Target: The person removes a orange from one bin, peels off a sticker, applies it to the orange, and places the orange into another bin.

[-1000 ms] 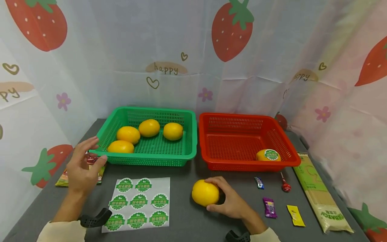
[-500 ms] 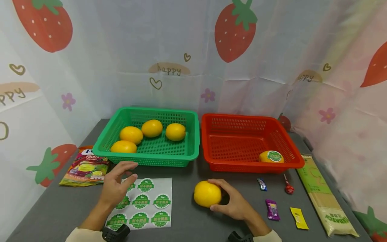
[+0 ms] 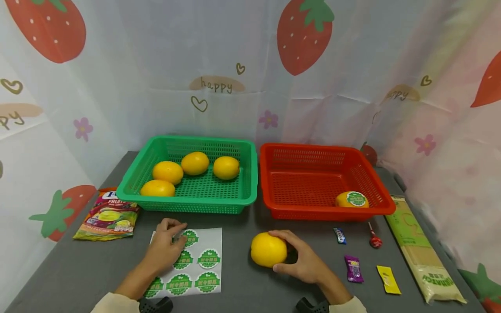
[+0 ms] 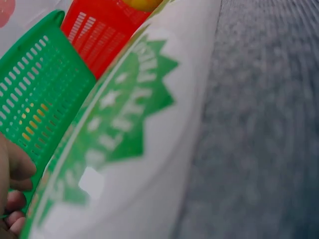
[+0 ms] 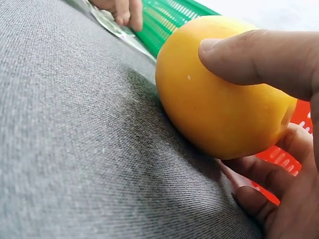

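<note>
My right hand (image 3: 300, 261) grips a smooth, oval yellow-orange fruit (image 5: 199, 109) on the grey tabletop. In the right wrist view its thumb lies on the fruit, with fingers curled at the opposite side. My left hand (image 3: 166, 245) is over the upper left of a white sheet (image 3: 214, 300) of round green-and-white stickers (image 3: 208, 258). Its fingers are bent, with thumb and index tips close together near the top row; I cannot tell whether they pinch a sticker. The left hand hides several stickers. In the left wrist view, its fingers (image 4: 17, 184) show at the sheet's far edge.
A green basket (image 3: 203, 202) with several similar fruits stands behind the sheet. The red basket (image 3: 305, 211) beside it holds one fruit bearing a sticker (image 3: 356, 199). A candy bag (image 3: 109, 217) lies left; small wrapped sweets (image 3: 354, 268), a lollipop (image 3: 375, 240) and a long noodle packet (image 3: 422, 256) lie right.
My left hand has moved from beside the green basket's left corner, right and down, onto the sticker sheet, uncovering the candy bag. My right hand keeps its hold on the fruit in place.
</note>
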A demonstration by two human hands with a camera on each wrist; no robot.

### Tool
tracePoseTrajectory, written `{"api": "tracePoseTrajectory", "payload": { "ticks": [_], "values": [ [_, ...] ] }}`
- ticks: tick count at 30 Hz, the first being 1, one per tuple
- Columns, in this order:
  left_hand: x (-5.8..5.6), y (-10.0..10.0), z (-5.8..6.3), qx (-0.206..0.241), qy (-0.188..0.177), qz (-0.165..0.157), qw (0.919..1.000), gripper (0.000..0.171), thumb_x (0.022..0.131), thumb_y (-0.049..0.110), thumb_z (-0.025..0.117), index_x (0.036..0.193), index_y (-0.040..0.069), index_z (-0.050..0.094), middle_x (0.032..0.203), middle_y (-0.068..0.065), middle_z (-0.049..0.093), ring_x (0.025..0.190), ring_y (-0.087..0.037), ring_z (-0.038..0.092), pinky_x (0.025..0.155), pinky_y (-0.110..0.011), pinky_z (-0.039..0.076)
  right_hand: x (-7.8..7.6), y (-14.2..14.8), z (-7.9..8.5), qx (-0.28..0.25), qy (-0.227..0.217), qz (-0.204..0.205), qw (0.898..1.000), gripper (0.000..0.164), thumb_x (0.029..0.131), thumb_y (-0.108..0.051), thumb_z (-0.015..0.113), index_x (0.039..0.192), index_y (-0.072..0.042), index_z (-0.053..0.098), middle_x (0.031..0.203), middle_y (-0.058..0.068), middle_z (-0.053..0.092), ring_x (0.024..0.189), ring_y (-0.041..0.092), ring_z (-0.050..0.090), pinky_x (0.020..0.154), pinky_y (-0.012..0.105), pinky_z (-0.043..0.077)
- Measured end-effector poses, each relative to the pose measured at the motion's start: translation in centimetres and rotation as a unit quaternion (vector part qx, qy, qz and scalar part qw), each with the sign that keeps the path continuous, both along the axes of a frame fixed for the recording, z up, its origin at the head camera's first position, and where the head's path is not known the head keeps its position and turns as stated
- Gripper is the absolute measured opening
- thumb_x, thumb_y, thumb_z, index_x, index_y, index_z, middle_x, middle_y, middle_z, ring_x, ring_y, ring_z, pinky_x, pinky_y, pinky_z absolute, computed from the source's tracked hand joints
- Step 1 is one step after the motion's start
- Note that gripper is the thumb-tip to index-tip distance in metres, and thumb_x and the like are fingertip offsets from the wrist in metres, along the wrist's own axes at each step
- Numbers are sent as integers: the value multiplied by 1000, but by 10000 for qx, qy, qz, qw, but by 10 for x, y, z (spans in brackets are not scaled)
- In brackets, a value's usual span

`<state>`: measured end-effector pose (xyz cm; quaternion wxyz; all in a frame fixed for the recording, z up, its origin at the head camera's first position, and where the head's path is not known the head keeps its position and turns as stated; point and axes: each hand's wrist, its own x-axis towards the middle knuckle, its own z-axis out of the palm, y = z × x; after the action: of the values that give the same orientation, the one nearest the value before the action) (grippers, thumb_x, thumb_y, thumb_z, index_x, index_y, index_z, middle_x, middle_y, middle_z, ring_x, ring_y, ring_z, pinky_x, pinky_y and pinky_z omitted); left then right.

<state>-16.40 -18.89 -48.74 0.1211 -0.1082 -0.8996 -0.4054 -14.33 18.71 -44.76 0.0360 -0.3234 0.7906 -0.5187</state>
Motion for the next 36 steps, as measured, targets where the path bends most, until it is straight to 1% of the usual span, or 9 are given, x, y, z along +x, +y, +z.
{"api": "tracePoseTrajectory", "payload": {
  "ticks": [4, 8, 13, 17, 21, 26, 29, 32, 36],
  "values": [
    [-2, 4, 1, -273, 28, 25, 9996, 28, 90, 2, 62, 115, -9, 66, 113, -16, 46, 101, -31, 41, 80, -48, 37, 0, 1, 2, 7, 46, 68, 10000, 65, 80, -4, 78, 138, -3, 49, 132, 10, 51, 109, 23, 52, 91, 39, 45],
    [-4, 2, -1, 20, 217, 215, 9995, 9, 89, 2, 65, 97, 3, 71, 108, -12, 49, 94, -27, 48, 77, -43, 41, -1, 3, 0, -20, 45, 90, 9999, 65, 80, -4, 78, 138, -3, 49, 133, 9, 51, 109, 23, 52, 90, 39, 45],
    [-5, -6, -2, 1037, 375, 171, 9938, 5, 93, 1, 62, 91, 5, 66, 100, -6, 52, 87, -16, 53, 78, -20, 45, -1, 5, -1, -80, 26, 82, 9999, 65, 80, -2, 78, 138, -3, 49, 132, 9, 51, 109, 23, 52, 91, 39, 45],
    [-4, -11, 3, 1910, 613, -108, 9796, 4, 93, -5, 60, 93, -4, 64, 103, -14, 54, 91, -11, 53, 81, -13, 45, -1, 5, 1, -25, -101, 31, 9999, 67, 80, -3, 78, 140, -5, 48, 134, 9, 51, 109, 23, 52, 92, 40, 44],
    [-2, -10, 20, 2191, 994, -429, 9697, 7, 90, -13, 58, 94, -9, 62, 103, -21, 55, 92, -13, 55, 82, -15, 46, -1, 3, 3, 53, -308, -86, 9995, 67, 80, -6, 79, 139, -6, 47, 135, 5, 51, 112, 22, 51, 97, 45, 40],
    [4, 0, 57, 1972, 1008, -619, 9732, 12, 92, -9, 59, 100, -3, 65, 93, -13, 61, 78, -14, 56, 71, -18, 48, -1, 1, 4, 81, -449, -192, 9988, 67, 79, -7, 79, 138, -6, 47, 134, 2, 51, 113, 21, 50, 99, 48, 38],
    [7, 16, 76, 1939, 948, -956, 9717, 12, 92, -7, 60, 101, -2, 67, 90, -9, 63, 73, -15, 56, 67, -21, 49, -2, 2, 3, 75, -519, -175, 9985, 67, 79, -7, 79, 139, -7, 47, 134, 2, 51, 112, 22, 50, 99, 48, 39],
    [9, 37, 88, 2030, 906, -1482, 9637, 13, 91, -8, 59, 100, -2, 66, 89, -9, 62, 71, -17, 55, 64, -24, 48, -2, 3, 2, 57, -532, -167, 9984, 68, 79, -6, 78, 139, -6, 47, 135, 3, 51, 113, 23, 50, 99, 48, 38],
    [9, 67, 93, 2051, 746, -2046, 9542, 13, 92, -6, 60, 98, 1, 68, 90, -5, 62, 72, -18, 53, 64, -28, 48, -2, 1, 0, 65, -445, -190, 9988, 68, 79, -7, 79, 140, -9, 47, 135, 2, 52, 113, 23, 51, 99, 48, 38]
  ]
}}
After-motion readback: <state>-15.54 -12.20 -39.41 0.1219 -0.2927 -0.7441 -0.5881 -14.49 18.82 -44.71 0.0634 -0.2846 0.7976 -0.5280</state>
